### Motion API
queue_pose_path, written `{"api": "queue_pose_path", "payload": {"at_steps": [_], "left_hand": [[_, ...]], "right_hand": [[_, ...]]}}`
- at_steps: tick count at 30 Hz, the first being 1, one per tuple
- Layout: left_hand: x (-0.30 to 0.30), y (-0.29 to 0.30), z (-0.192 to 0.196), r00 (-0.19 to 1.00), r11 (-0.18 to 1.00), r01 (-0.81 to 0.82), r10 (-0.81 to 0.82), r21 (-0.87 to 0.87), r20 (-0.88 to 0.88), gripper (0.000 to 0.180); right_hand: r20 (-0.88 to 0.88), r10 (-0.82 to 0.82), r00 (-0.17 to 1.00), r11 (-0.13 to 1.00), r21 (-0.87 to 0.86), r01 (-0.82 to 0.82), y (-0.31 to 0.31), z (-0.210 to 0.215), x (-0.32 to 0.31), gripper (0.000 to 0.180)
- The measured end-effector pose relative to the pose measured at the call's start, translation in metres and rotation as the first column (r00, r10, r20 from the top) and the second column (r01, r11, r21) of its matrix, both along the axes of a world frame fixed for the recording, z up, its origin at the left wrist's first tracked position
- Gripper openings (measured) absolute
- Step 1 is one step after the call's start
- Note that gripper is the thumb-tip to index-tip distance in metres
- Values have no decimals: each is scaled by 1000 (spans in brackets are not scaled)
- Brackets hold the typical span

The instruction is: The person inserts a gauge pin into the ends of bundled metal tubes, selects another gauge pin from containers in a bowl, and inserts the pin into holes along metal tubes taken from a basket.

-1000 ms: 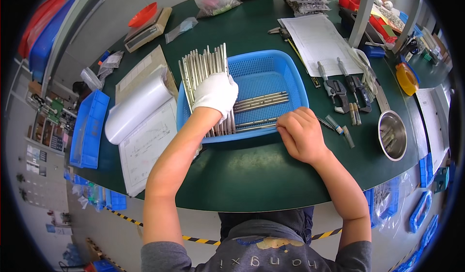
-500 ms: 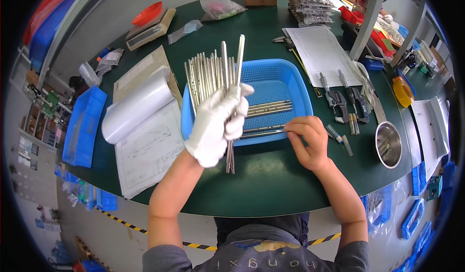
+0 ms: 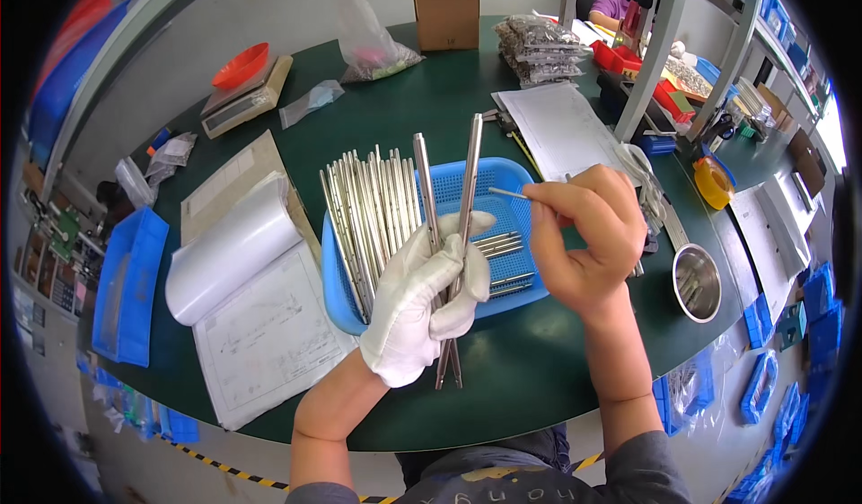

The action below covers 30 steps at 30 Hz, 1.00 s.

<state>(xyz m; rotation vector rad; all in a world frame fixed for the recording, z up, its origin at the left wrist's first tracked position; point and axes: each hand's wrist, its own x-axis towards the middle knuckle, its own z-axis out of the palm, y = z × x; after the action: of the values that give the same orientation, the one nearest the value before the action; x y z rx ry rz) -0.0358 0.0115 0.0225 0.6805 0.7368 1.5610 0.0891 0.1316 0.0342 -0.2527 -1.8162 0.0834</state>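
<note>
Held rods: 2 long, silvery metal rods (image 3: 446,235) are standing nearly upright above the blue basket (image 3: 503,299), crossing into a narrow V, their lower ends poking out below the gloved fist.
Left hand: the left hand (image 3: 422,302), wearing a white glove, is clenching both rods over the near rim of the blue basket.
Thin pin: a slim, pale metal pin (image 3: 508,193) is lying almost level above the blue basket, its free tip pointing toward the held rods.
Right hand: the bare right hand (image 3: 584,235) is pinching the pin's end, hovering over the right side of the blue basket.
</note>
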Motion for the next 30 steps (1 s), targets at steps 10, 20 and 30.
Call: {"api": "queue_pose_path", "payload": {"at_steps": [10,20,30], "left_hand": [[-5,4,-2,999,999,-8,5,-54,-52,33],[-5,3,-6,999,999,28,-28,-19,-25,34],[-2,4,-3,994,997,-18,10,-70,-106,33]], "right_hand": [[-2,-20,1000,1000,-4,20,9,-4,-10,18],[15,-4,1000,999,50,3,10,-7,-9,17],[58,-36,998,993,115,29,7,-4,-4,18]]}}
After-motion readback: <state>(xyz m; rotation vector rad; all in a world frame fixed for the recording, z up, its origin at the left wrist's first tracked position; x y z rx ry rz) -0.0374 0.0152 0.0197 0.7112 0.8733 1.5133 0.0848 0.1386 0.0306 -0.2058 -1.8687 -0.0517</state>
